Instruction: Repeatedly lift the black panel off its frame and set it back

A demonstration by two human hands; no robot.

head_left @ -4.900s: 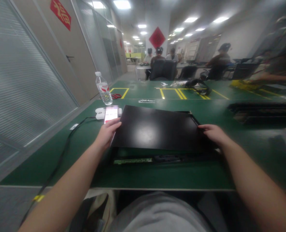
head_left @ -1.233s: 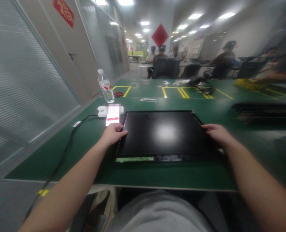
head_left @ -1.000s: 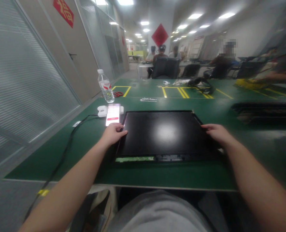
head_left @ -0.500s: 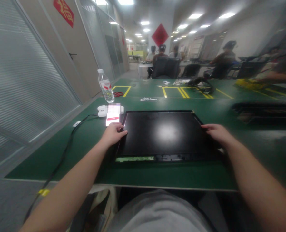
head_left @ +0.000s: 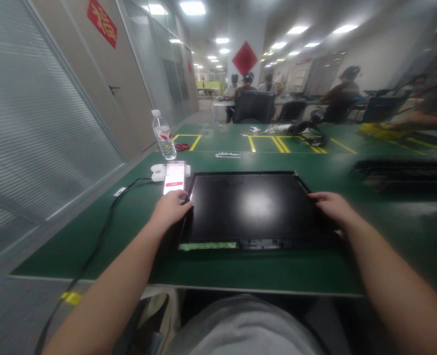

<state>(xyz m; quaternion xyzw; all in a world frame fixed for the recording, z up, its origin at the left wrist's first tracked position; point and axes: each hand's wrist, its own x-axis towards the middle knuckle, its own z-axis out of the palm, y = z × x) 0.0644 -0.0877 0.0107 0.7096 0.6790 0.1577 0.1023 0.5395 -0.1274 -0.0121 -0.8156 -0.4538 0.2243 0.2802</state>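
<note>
A flat black panel [head_left: 251,207] lies on the green table [head_left: 240,268] in front of me, inside a black frame. A green circuit strip [head_left: 208,245] shows along its near edge. My left hand [head_left: 170,209] curls over the panel's left edge, fingers closed on it. My right hand [head_left: 332,208] rests on the right edge, fingers wrapped over the rim.
A lit phone [head_left: 174,178] and a white charger [head_left: 159,171] sit left of the panel, with a black cable [head_left: 103,231] trailing off the table. A water bottle [head_left: 163,135] stands behind. Another black panel [head_left: 406,172] lies at right. Several seated people work at the far tables.
Nearly five seconds ago the panel was raised at its near edge; it now lies flat in the frame. Over the last second my hands have stayed on its edges.
</note>
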